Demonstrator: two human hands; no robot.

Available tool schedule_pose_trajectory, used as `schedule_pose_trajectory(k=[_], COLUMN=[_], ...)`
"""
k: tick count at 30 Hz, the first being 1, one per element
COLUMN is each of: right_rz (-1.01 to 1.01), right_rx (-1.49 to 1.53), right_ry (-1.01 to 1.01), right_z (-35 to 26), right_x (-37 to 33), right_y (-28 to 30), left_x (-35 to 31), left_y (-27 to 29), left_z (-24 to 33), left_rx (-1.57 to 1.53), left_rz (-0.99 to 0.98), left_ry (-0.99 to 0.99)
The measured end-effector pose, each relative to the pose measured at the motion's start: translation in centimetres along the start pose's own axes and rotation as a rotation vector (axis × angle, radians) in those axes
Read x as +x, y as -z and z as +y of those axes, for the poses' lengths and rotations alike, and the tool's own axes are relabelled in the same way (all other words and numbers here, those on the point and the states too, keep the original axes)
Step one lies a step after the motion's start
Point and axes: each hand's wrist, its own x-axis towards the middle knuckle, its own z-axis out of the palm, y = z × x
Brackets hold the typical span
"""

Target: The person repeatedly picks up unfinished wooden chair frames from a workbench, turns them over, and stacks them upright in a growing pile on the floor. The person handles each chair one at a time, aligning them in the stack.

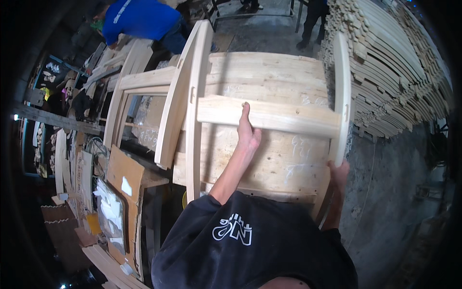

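Note:
An H-shaped wooden frame of pale timber is in front of me, over a workbench. Its broad crossbar joins a left post and a right post. My left hand grips the crossbar from the near side, with its thumb up over the face and the other fingers mostly hidden. Around the lower end of the right post my right hand is closed. Just left of the left post, a second wooden frame with curved posts leans or lies close by.
Beneath the frame is a wooden benchtop with chalk marks. Tall stacks of curved wooden parts rise at the right. A co-worker in a blue shirt bends over timber at the far left. A cardboard sheet stands at the near left.

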Motion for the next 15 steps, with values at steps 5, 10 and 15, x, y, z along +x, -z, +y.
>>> schedule_pose_trajectory(k=[5, 10, 15], right_rz=[0.113, 0.19, 0.256], right_rx=[0.106, 0.282, 0.357], right_ry=[0.179, 0.422, 0.475], right_z=[-9.5, -13.3, -14.1], right_x=[1.5, 3.1, 4.0], right_y=[5.7, 8.2, 7.6], left_x=[-5.5, -8.0, -8.9], left_y=[-10.9, -15.8, -16.2], left_z=[3.4, 5.1, 5.8], left_rx=[-0.144, -0.13, -0.165], left_rz=[-0.337, -0.567, -0.573], left_ry=[-0.104, -0.171, -0.27])
